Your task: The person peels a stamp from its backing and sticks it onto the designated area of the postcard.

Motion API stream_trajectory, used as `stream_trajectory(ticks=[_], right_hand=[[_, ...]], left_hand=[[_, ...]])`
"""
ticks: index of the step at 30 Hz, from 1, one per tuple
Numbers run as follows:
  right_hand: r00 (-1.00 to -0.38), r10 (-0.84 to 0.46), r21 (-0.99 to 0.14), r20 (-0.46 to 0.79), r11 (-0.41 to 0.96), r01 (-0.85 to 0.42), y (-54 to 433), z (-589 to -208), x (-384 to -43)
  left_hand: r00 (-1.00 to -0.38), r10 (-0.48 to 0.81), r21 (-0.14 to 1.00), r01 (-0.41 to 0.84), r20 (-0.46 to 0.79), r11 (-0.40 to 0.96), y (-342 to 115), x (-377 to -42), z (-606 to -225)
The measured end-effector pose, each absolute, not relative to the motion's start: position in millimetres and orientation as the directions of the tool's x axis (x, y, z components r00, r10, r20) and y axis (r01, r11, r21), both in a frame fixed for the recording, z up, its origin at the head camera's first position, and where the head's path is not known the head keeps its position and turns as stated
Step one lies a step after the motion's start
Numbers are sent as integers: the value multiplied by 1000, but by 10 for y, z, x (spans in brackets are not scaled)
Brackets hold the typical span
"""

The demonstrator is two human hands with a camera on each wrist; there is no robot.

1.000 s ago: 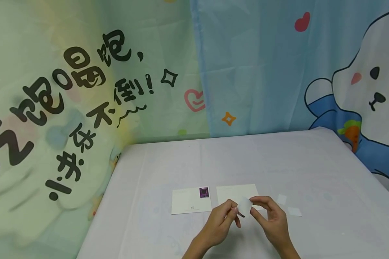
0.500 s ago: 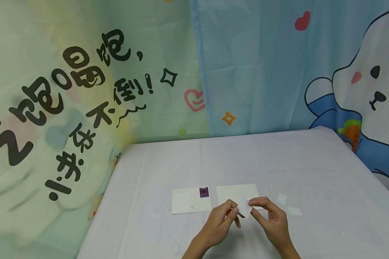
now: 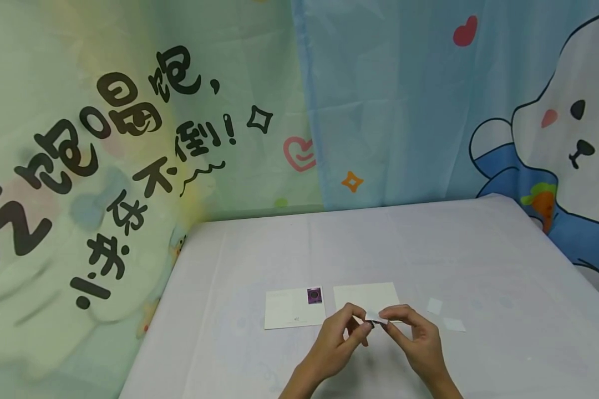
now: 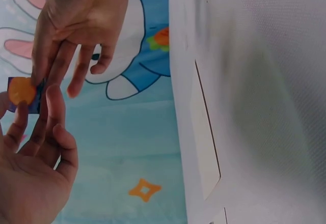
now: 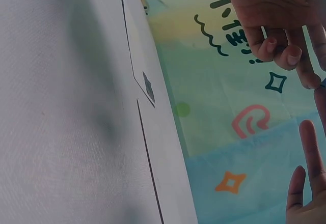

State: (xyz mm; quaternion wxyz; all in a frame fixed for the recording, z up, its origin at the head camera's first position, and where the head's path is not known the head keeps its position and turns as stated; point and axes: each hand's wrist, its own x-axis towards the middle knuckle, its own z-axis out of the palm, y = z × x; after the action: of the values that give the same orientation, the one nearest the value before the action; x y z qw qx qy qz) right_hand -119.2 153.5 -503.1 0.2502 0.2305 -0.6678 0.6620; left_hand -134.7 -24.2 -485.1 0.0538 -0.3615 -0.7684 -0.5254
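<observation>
Between the fingertips of both hands, over the near edge of the right white card (image 3: 364, 293), is a small square sticker (image 3: 376, 317). Its back looks white from the head; in the left wrist view the sticker (image 4: 22, 92) has a purple face with an orange disc. My left hand (image 3: 335, 335) pinches one side between thumb and forefinger. On the other side my right hand (image 3: 420, 339) pinches it the same way. The right wrist view shows both hands, the left hand (image 5: 280, 15) above, but the sticker is nearly all out of frame.
A second white card (image 3: 287, 311) lies to the left, bearing a purple square stamp (image 3: 314, 296) at its upper right corner. To the right, two small pale paper squares, one farther (image 3: 434, 306) and one nearer (image 3: 454, 325), lie on the white tablecloth (image 3: 279, 249). Printed curtains hang behind.
The sticker has tipped from showing its white back broadly to nearly edge-on, with a dark edge facing me. Both hands' fingertips have drawn slightly closer together on it.
</observation>
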Motion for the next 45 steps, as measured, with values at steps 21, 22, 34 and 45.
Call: stream_trajectory(ticks=[21, 22, 34, 45], right_hand=[[-865, -120, -872, 486, -5, -489, 1500, -4987, -1123], [-858, -127, -866, 497, -18, -499, 1499, -4987, -1124], [-836, -158, -850, 526, -80, -520, 1490, -5021, -1108], [-862, -118, -869, 494, -20, -495, 1484, -5040, -1098]], left_hand=[[-806, 321, 822, 556, 498, 121, -228, -1286, -4534], [-806, 316, 821, 558, 500, 123, -228, -1280, -4514], [-891, 283, 909, 400, 355, 120, -231, -1255, -4485], [-920, 273, 946, 314, 282, 78, -228, -1263, -4500]])
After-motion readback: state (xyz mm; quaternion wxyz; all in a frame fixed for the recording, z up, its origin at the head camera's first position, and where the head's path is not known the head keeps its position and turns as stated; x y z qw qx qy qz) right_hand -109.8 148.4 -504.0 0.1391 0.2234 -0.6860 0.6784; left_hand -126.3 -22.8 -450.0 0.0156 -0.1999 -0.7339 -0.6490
